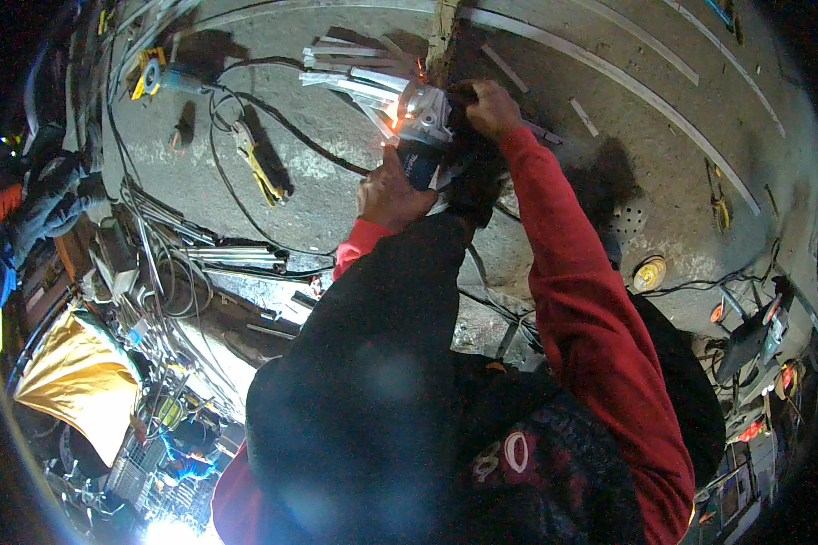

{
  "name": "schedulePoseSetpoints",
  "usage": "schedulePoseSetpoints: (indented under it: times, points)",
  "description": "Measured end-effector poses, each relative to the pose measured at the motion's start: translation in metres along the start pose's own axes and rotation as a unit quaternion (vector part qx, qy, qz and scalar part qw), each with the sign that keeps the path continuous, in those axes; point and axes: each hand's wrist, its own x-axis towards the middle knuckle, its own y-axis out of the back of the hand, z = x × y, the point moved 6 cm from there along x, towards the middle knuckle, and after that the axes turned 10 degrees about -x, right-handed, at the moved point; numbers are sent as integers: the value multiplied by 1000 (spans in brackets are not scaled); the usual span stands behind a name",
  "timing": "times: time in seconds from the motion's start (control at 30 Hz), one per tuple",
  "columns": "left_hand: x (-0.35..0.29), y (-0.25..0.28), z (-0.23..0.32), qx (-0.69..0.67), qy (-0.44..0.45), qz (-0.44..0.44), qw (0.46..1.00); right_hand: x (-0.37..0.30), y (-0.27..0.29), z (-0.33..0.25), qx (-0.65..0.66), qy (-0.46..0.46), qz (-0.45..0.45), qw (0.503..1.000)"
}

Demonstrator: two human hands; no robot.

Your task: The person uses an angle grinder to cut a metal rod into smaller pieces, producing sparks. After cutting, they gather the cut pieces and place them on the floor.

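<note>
My left hand [394, 193] is wrapped around the dark body of an angle grinder [418, 163]. The grinder's pale metal head [425, 114] lies against a bundle of flat metal strips [364, 78]. Orange sparks glow at the near side of the strips, and a few more show beyond the head. To the right of the head is my right hand [493, 109], its fingers closed at a dark spot; what they grip is hidden. One dark boot [474, 195] stands just behind the grinder.
A second grinder [177, 80] lies at the far left, near locking pliers [256, 163]. Black cable [309, 143] runs across the floor to the grinder. Long metal strips [600, 68] stretch to the right. A yellow round object [649, 272] and a yellow sheet [86, 377] flank me.
</note>
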Motion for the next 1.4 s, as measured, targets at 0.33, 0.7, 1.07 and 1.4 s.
schedulePoseSetpoints:
  times: [0.33,0.7,1.07,1.4]
  points:
    - [2,0,7,-3,-16,0,1000,-1,-1,4,9,-39,-49,998]
    - [-8,-27,-35,-14,-23,-4,1000,-16,14,-17,-58,-37,4,998]
    - [-5,-16,-17,-4,-16,0,1000,-15,16,-17,-70,-45,17,996]
    - [1,-1,0,-18,-17,0,1000,-13,15,-20,-73,-37,18,996]
